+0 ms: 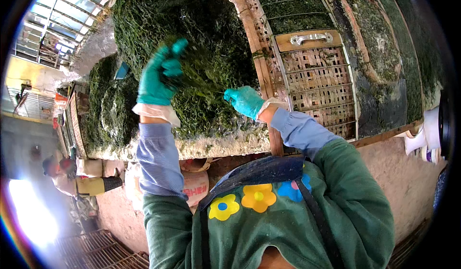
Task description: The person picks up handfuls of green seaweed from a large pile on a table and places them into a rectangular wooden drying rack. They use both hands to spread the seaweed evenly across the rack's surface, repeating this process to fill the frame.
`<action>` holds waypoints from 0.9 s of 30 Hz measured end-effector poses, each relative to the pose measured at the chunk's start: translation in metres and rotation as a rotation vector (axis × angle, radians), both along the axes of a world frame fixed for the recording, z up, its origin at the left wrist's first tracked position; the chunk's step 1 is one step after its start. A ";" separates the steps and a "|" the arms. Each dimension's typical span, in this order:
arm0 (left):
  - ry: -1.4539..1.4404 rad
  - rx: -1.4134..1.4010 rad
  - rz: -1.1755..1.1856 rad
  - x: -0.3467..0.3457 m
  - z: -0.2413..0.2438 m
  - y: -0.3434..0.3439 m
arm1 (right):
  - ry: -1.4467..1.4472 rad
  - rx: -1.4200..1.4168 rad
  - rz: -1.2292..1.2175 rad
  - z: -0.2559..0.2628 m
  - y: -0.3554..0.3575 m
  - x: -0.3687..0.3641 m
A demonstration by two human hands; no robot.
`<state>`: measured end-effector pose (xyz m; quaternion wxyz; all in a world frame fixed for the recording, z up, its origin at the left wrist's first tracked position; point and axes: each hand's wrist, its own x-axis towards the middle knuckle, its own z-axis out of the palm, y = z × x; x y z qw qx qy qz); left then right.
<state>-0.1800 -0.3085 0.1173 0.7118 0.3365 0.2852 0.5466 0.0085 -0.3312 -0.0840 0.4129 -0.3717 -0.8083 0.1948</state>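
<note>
My left hand (160,75), in a teal rubber glove over a clear plastic one, is blurred by motion. Its fingers curl around a dark tuft of stringy green strands (196,82), which look like seaweed. To its right, my right hand (246,101) is gloved the same way and pinches a thin strand at the end of this tuft. Both hands are above a large heap of the same wet green material (187,13), which lies on a pale stone-like ledge (223,144).
Right of the heap, a wooden bar (259,65) borders a woven bamboo mat (317,78) under a wire frame. A wooden board with a metal handle (311,38) lies across it. A blue scrap (121,71) sticks out of a smaller heap (115,107). Another person (83,182) is at far left.
</note>
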 end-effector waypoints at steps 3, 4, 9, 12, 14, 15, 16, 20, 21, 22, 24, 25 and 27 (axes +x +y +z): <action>-0.066 -0.307 -0.063 -0.002 -0.033 -0.002 | -0.178 0.148 0.028 0.077 -0.002 0.017; -0.112 -0.337 -0.132 -0.005 -0.037 -0.005 | -0.168 0.217 0.019 0.104 -0.003 0.017; 0.013 -0.400 0.131 0.003 -0.036 -0.021 | -0.190 0.484 0.031 0.193 0.039 -0.016; -0.052 -0.264 -0.027 0.028 0.000 -0.031 | -0.326 0.264 0.011 0.216 0.077 -0.020; -0.090 -0.244 -0.168 0.024 0.010 -0.025 | -0.190 0.058 0.105 0.197 0.112 -0.015; -0.124 -0.245 -0.239 0.020 0.016 -0.022 | -0.049 -0.085 0.322 0.176 0.134 -0.011; -0.108 -0.240 -0.216 0.012 0.018 -0.020 | 0.152 -0.309 0.521 0.160 0.131 -0.005; -0.166 -0.227 -0.296 0.002 0.042 -0.012 | 0.306 -0.693 0.793 0.110 0.102 -0.011; -0.204 -0.241 -0.341 -0.002 0.053 -0.014 | 0.217 -0.763 0.743 0.104 0.091 -0.019; -0.190 -0.197 -0.328 -0.009 0.061 -0.018 | -0.001 -0.799 0.450 0.111 0.068 -0.024; -0.181 -0.131 -0.343 0.005 0.079 -0.007 | -0.094 -0.618 0.474 0.005 0.110 -0.032; -0.188 -0.092 -0.318 -0.004 0.084 -0.012 | -0.241 -0.511 0.207 0.006 0.094 -0.036; -0.125 -0.014 -0.221 -0.019 0.080 -0.018 | -0.483 -0.487 0.093 -0.001 0.084 -0.028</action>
